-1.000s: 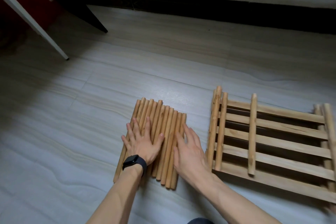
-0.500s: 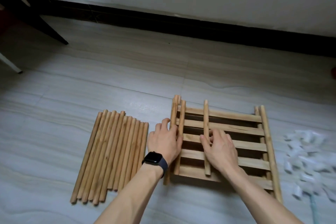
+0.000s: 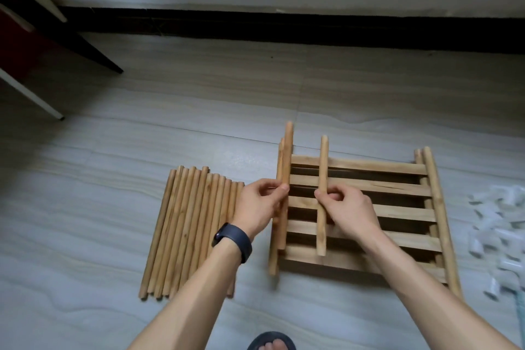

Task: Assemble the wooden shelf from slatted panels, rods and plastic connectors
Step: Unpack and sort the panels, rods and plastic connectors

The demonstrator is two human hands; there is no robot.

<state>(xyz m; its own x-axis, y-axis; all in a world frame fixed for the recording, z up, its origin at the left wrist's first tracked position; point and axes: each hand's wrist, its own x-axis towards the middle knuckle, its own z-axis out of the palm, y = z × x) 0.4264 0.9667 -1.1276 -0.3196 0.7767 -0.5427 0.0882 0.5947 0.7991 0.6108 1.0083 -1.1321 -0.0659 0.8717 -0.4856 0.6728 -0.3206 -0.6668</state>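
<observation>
"Down on the floor (image 3: pixel 142 136), what has changed since half a second ago?"

"Back then both my hands lay over the stack of slatted panels (image 3: pixel 369 187) with the fingers spread. Now each one has closed on a loose rod. My left hand (image 3: pixel 260 204) pinches the left rod (image 3: pixel 287 156) at about its middle, between the thumb and curled fingers. My right hand (image 3: pixel 349 210) pinches the right rod (image 3: pixel 323 162) the same way."

"Are the rods off the panels?"

"Their far ends point up and away from me, above the slats. Whether the near ends touch the wood, I cannot tell. Half a second before that, my palms were flat on the bundle of rods (image 3: pixel 187 230). It lies in a row left of the panels, partly under my left forearm."

"How do your arms sit?"

"Both forearms come in from the bottom edge and angle toward each other. The hands are near one another but apart, backs turned up. A dark watch (image 3: pixel 235 241) sits on my left wrist."

"And the rest of the kit?"

"White plastic connectors (image 3: pixel 500 233) lie heaped to the right of the panels, blurred. My foot (image 3: pixel 271 342) in a sandal shows at the bottom."
</observation>
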